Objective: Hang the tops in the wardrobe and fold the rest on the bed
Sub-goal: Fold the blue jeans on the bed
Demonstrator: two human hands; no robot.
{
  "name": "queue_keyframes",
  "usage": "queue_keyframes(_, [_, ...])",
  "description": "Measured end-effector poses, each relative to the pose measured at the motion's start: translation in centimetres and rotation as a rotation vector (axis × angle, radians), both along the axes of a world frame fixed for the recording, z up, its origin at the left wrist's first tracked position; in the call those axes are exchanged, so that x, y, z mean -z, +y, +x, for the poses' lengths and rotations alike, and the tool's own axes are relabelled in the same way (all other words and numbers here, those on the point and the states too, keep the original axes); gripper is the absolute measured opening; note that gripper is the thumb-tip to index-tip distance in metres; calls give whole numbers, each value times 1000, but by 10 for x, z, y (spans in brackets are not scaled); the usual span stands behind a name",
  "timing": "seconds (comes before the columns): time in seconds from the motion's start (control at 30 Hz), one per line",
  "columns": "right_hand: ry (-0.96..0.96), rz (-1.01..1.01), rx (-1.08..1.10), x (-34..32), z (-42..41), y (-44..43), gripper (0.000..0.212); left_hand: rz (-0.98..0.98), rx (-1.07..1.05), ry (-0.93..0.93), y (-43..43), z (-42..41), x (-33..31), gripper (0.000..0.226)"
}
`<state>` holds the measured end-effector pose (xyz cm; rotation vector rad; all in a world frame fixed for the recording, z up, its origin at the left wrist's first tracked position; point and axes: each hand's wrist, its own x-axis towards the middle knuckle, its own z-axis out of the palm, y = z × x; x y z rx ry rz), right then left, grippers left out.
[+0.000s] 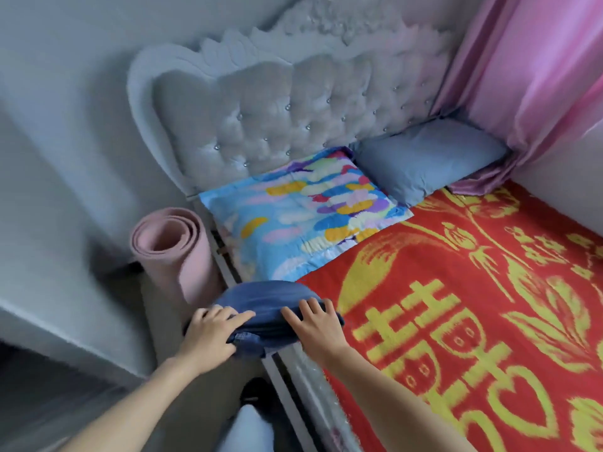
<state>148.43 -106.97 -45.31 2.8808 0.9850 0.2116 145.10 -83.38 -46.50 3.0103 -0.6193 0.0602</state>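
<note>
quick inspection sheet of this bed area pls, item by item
surface: bed covered by a red and yellow bedspread, lying flat.
job's things: folded denim garment at the bed's side edge, under both hands.
clutter: patterned pillow and blue pillow at the head end.
hands: left hand grips the denim's near end; right hand rests its fingers on top.
cables: nothing seen.
surroundings: tufted headboard; rolled pink mat upright on the floor beside the bed; pink curtain on the right.
</note>
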Motion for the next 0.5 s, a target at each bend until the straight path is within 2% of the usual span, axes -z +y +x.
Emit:
queue_keyframes(0.13, [67, 9, -198, -15, -22, 74, 95, 46, -246, 113, 57, -70, -14, 83])
queue_keyframes(0.27, [156, 24, -316, -16, -54, 148, 108, 46, -374, 142, 122, -131, -15, 80])
queue_keyframes(0.37, [209, 29, -400, -15, -83, 209, 107, 8, -483, 277, 160, -174, -45, 77])
queue_keyframes(0.4, [227, 19, -420, -15, -93, 228, 106, -10, -542, 196, 175, -189, -49, 71])
queue_keyframes(0.43, [241, 12, -448, -13, -103, 251, 106, 55, -583, 139, 195, -205, -45, 63])
queue_keyframes(0.5, [258, -13, -490, -8, -121, 292, 106, 16, -665, 191, 226, -234, -49, 58])
